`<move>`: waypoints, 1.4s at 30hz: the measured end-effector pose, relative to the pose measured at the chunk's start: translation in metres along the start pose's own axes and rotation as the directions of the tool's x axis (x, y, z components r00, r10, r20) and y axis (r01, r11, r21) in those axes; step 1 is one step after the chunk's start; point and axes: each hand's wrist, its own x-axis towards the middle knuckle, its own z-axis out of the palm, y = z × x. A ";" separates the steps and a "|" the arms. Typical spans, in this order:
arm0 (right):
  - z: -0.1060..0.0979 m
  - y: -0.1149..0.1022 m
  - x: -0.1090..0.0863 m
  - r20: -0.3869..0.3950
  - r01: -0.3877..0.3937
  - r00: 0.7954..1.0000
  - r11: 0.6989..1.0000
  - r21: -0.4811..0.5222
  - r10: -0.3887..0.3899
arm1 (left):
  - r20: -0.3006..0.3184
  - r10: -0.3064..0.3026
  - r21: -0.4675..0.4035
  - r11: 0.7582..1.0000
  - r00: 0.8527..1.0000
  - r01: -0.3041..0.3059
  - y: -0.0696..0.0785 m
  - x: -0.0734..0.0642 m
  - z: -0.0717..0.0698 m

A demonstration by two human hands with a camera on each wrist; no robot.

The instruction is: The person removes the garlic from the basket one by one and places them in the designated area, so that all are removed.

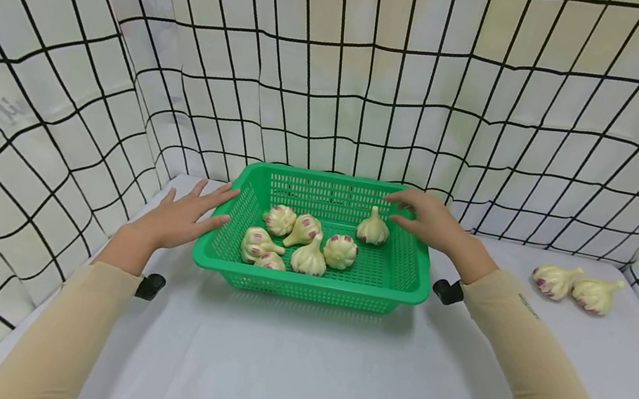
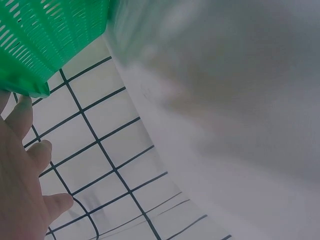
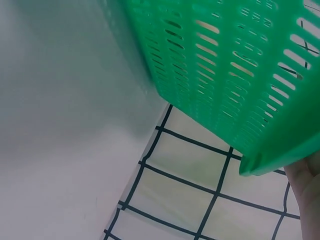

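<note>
A green slotted plastic basket [image 1: 306,293] holds several garlic bulbs, most of them grouped toward its left half. One garlic bulb [image 1: 373,229] stands apart near the right end, stem up. My right hand [image 1: 433,223] reaches over the basket's right rim, thumb and fingers parted just right of that bulb, gripping nothing. With fingers spread, my left hand [image 1: 178,214] touches the left rim. In the left wrist view its fingertips meet the edge of the basket [image 2: 50,37]. The right wrist view shows part of the hand [image 3: 307,185] behind the basket's rim [image 3: 280,155].
Two garlic bulbs [image 1: 555,281] [image 1: 596,295] lie side by side on the white table [image 1: 289,372] to the right of my right arm. White walls with black netting [image 1: 367,72] rise behind the basket and along both sides.
</note>
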 end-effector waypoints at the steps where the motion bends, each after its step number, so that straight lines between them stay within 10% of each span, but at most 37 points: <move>1: 0.000 -0.001 0.002 0.003 0.001 1.000 1.000 -0.001 -0.001 | 0.000 0.000 0.000 1.000 1.000 0.000 0.000 0.000 0.000; 22: 0.016 -0.007 0.034 0.291 -0.059 0.950 0.981 -0.183 0.111 | 0.004 -0.008 -0.003 1.000 1.000 0.008 0.001 -0.001 0.000; 42: 0.020 -0.010 0.033 0.364 -0.051 0.916 0.950 -0.307 0.167 | 0.001 -0.004 -0.012 1.000 1.000 0.004 0.002 -0.001 -0.001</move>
